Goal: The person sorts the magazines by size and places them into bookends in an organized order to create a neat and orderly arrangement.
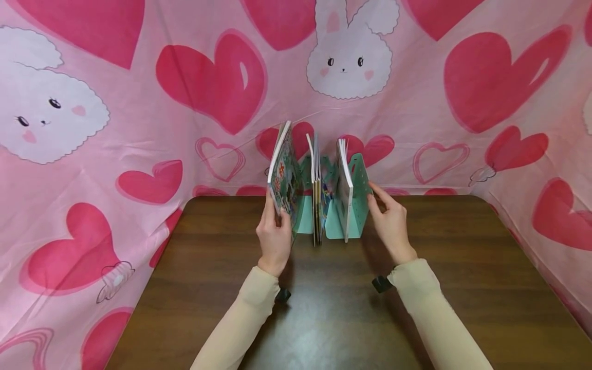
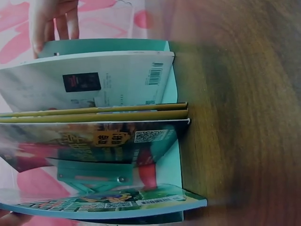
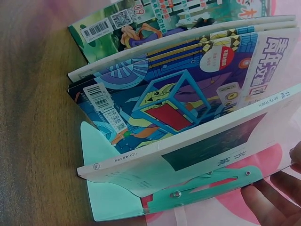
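Note:
A mint-green expandable bookend (image 1: pixel 305 216) stands on the table with upright magazines in it. My left hand (image 1: pixel 274 237) grips the near edge of the leftmost magazine (image 1: pixel 283 180), its thumb on the inner cover. Whether those fingers also hold the bookend's left plate is hidden. My right hand (image 1: pixel 391 226) pinches the edge of the bookend's right plate (image 1: pixel 361 200). A white-covered magazine (image 3: pixel 207 143) leans beside that plate. Between the two sides stand several thin magazines (image 1: pixel 316 205); one colourful cover (image 3: pixel 174 94) shows a cartoon figure in the right wrist view.
The dark wood table (image 1: pixel 324 308) runs forward to a pink cloth (image 1: pixel 287 72) with hearts and rabbits, which hangs behind and at both sides. Black wrist devices, such as the one (image 1: pixel 381 284) by the right sleeve, show below both wrists.

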Demonstrator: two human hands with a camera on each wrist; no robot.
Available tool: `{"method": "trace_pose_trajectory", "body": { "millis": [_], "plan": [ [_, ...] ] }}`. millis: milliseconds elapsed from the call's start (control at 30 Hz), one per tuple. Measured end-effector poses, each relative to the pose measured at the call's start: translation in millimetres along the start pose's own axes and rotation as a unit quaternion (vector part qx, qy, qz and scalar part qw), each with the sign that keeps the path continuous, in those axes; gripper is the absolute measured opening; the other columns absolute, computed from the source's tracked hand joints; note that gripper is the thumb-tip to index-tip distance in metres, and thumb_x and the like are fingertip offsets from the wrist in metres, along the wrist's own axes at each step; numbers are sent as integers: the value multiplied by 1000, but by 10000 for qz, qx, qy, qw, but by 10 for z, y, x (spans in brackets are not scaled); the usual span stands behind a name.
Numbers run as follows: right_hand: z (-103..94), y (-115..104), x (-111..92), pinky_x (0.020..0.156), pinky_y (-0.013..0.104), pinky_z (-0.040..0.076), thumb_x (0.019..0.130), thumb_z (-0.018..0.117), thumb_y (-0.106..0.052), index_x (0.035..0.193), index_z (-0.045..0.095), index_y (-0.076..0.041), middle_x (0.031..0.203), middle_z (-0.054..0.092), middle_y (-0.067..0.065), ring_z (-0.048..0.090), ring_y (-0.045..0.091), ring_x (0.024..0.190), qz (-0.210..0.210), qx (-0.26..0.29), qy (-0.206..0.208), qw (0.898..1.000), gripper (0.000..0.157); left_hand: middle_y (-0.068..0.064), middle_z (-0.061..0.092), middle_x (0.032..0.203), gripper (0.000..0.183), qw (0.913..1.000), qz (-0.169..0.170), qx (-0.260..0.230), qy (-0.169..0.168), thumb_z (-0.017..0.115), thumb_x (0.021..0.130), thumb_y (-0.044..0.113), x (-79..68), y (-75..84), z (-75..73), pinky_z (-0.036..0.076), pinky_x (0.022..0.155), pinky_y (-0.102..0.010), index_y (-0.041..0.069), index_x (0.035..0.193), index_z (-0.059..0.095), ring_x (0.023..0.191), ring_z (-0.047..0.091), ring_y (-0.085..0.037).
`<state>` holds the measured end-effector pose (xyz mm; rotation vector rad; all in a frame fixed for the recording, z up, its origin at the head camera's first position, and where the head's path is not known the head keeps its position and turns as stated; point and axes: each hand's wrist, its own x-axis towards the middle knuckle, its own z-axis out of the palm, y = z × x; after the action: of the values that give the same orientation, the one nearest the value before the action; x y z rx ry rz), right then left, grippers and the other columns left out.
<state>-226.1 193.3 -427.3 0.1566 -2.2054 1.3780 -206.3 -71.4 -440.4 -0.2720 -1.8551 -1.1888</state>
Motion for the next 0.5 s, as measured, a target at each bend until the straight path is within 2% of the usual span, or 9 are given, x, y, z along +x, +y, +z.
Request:
{"method": "trace_pose_trajectory", "body": {
  "millis": [200,400,500],
  "plan": [
    [21,8,-4,83,3,47,102,66,-9,140,67,-9,134,69,15,70,29,107,-91,23,90,9999,38,-16,59,148,60,9997,-215,97,-113,61,98,-4,-15,5,2,63,81,-47,3,155,47,120,67,-31],
    [37,24,-16,79,3,46,100,66,-6,139,68,-8,130,71,18,71,30,107,-216,-48,174,9996,38,-17,62,143,57,9990,-306,256,-203,64,97,1,-18,12,10,60,86,-55,3,152,50,117,69,-32],
    [23,32,-39,80,3,46,100,66,-6,141,66,-8,131,70,19,71,31,108,-220,-123,109,9996,41,-16,63,142,57,9983,-373,359,-258,66,97,5,-23,21,-1,60,87,-56,3,152,50,117,69,-32]
  ]
}}
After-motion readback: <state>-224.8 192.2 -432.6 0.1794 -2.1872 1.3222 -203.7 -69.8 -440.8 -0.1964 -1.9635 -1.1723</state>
